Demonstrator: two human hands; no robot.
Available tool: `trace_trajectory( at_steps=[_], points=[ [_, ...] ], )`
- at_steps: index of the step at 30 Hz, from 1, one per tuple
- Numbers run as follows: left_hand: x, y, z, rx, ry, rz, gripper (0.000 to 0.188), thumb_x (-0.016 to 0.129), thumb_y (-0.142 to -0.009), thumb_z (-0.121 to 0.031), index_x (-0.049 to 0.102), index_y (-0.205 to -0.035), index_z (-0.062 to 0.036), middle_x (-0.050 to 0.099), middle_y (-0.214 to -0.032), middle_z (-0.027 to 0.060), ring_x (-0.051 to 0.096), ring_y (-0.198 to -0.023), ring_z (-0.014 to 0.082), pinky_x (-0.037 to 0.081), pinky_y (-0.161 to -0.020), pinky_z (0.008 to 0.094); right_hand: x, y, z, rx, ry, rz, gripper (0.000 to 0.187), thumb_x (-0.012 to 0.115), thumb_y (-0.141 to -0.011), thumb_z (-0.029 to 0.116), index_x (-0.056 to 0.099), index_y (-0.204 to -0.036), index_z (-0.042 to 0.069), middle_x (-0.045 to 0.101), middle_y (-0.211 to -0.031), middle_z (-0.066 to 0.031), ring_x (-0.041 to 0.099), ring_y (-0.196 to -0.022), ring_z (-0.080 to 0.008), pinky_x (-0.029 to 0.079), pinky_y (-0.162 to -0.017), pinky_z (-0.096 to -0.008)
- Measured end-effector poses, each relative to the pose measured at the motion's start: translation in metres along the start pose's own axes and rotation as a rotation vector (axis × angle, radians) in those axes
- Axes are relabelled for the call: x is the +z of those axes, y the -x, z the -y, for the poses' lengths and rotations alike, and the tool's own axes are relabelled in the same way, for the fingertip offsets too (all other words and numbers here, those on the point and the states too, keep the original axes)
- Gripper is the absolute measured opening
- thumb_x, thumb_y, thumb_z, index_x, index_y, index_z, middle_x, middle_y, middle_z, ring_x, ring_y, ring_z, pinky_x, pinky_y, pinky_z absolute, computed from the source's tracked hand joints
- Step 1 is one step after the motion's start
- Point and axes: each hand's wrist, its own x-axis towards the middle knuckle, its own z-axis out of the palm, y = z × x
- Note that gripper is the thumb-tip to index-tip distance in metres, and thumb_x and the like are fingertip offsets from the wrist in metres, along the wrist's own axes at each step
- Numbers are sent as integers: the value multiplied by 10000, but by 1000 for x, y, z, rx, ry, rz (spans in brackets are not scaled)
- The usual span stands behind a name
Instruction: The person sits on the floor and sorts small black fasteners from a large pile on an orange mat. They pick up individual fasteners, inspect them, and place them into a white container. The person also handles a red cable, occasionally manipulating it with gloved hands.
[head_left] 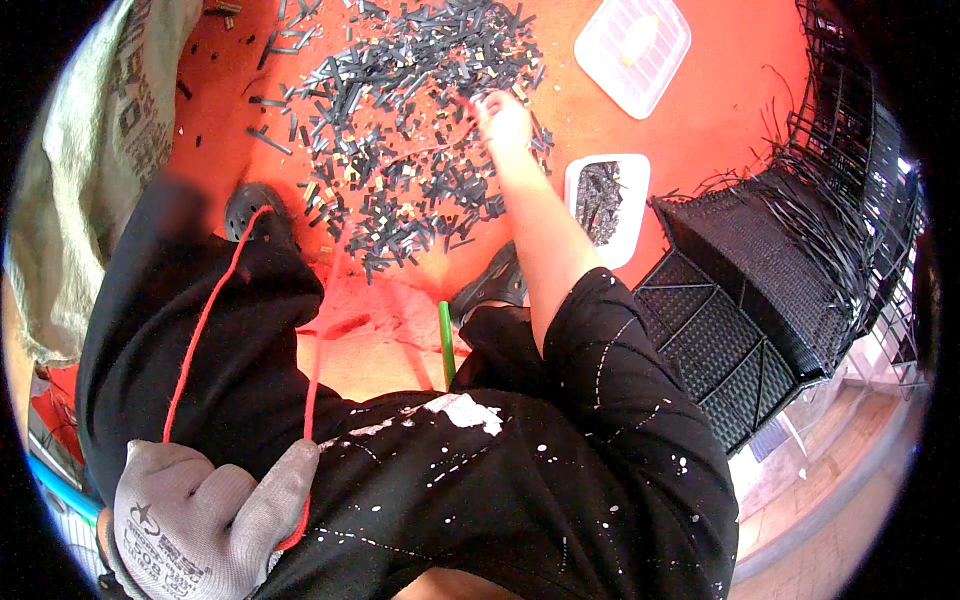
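My left hand (200, 515), in a grey knitted glove, is at the lower left by my lap, with its fingers closed on a red cord (203, 325). One strand of the cord reaches up to my dark clog (258, 215); another rises past the gloved thumb toward the floor. Stretched forward, my bare right hand (502, 122) is closed over the right side of a scattered pile of short black strips (400, 80). Red cord shows at its fingertips, and a thin red line trails left from there across the strips. A few yellowish bits lie among them.
A white tub (627, 225) of dark bits stands right of my forearm, with a translucent lid (665, 60) beyond it. Black woven basketwork (740, 380) with loose strands fills the right. A woven sack (85, 190) hangs at the left. A green stick (446, 340) is between my legs.
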Motion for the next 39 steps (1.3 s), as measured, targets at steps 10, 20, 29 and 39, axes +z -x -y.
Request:
trace_trajectory(
  at_steps=[10, 20, 29, 39],
  points=[
    [-1, 2, -7, -54, -37, 11, 473, 690, -583, -202, 672, -1033, -58, 490, -572, -8, 498, -492, 199, 352, -497, 370, -28, 2, -26, 127, 94, -3, 184, 704, -767, 271, 639, -771, 99, 659, -765, -108, 647, -752, -294, 506, -699, -407],
    [-2, -3, -8, -34, -35, 19, 495, 674, -575, -207, 669, -1048, -63, 470, -567, -13, 493, -495, 198, 339, -492, 372, -18, -8, -6, -44, 164, 6, 186, 719, -766, 259, 639, -803, 96, 656, -749, -98, 652, -724, -247, 509, -687, -357],
    [1, -2, -3, -7, -57, 21, 505, 666, -578, -212, 670, -1063, -71, 488, -596, -12, 509, -528, 200, 361, -507, 377, -24, -33, -13, 92, 41, -141, 175, 708, -756, 257, 643, -752, 95, 662, -741, -122, 655, -732, -294, 518, -690, -395],
    [-1, 1, 7, -17, 16, 129, 496, 694, -576, -219, 666, -1037, -39, 483, -556, -2, 502, -471, 212, 345, -484, 384, -24, -22, -15, 70, 20, -140, 179, 714, -749, 273, 635, -750, 113, 673, -806, -105, 656, -757, -295, 515, -709, -397]
  ],
)
